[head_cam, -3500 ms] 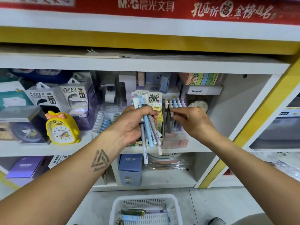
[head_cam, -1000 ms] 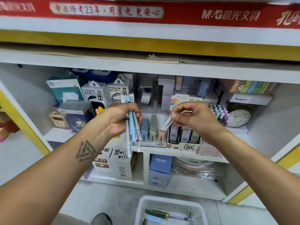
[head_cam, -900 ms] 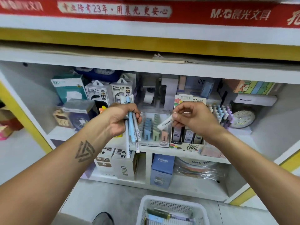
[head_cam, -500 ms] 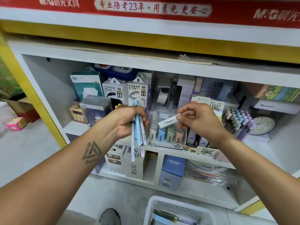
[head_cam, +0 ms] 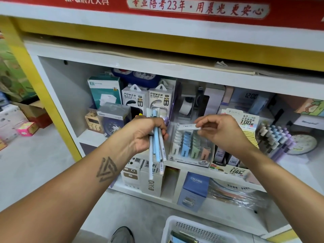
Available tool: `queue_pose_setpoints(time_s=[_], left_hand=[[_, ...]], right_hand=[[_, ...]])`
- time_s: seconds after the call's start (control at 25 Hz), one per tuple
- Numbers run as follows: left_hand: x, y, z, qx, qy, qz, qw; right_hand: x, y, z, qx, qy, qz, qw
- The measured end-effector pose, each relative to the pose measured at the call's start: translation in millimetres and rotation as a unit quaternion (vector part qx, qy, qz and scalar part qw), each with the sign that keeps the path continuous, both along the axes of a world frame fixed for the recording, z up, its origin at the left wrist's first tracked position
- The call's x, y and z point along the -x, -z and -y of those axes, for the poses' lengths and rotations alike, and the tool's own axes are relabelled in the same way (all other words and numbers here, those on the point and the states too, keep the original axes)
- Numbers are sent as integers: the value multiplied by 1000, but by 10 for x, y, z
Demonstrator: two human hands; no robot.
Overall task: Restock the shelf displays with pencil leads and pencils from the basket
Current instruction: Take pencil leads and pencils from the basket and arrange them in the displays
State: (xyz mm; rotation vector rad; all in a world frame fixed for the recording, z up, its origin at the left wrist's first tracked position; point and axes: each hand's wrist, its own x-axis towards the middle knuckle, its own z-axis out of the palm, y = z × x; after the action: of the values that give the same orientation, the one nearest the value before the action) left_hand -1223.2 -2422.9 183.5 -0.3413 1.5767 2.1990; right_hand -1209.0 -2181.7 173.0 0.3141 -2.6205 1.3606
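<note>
Pencils (head_cam: 156, 144), a small bunch of white and pale-blue ones, stand near upright in the left hand (head_cam: 145, 133), whose fingers are curled round their middles; the ends hang below the fist in front of the shelf edge. They look light, stiff and smooth, so a loose grip could let one slide out; holding them mid-shaft as here seems soundest. Just to the right sits the lead display (head_cam: 190, 144), a clear tray of white, blue, green and peach cases on the shelf (head_cam: 289, 165). Above it the right hand (head_cam: 222, 132) pinches a slim white lead case (head_cam: 187, 126) by one end between thumb and fingertips, lying level over the white column. The case should be light and rigid, yet its contents are brittle, so it probably wants lowering into its row rather than dropping. Farther right stands a rack of pastel pens (head_cam: 275, 139). At the bottom, the white basket (head_cam: 177, 225) waits on the floor with more stock inside.
</note>
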Motion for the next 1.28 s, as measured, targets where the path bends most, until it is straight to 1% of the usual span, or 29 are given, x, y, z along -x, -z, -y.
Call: queue_pose_setpoints(time_s=[0.08,0.16,0.24,0.32,0.64,0.88,1.08,1.16,1.28], left_hand=[[12,9,-11,0,-3,-3,1000],[13,8,-35,4,0,-6,1000],[13,5,-58,3,4,-5,1000],[16,8,-73,1,7,0,1000],[32,28,-61,-2,9,10,1000],[7,-20,-78,-16,23,15,999],[5,-45,-87,-9,33,9,999],[-8,-52,-126,-6,37,11,999],[-21,-52,-203,-7,41,13,999]], right_hand=[[53,16,12,-10,25,-16,1000],[99,23,21,-39,66,-50,996],[154,45,34,-101,101,-96,985],[215,88,68,-159,116,-120,973],[386,137,133,-173,156,-110,966],[378,136,169,-197,148,-95,964],[256,-42,103,-190,148,-138,961],[227,-156,12,-211,146,-131,957],[180,-290,-122,-300,108,-66,945]])
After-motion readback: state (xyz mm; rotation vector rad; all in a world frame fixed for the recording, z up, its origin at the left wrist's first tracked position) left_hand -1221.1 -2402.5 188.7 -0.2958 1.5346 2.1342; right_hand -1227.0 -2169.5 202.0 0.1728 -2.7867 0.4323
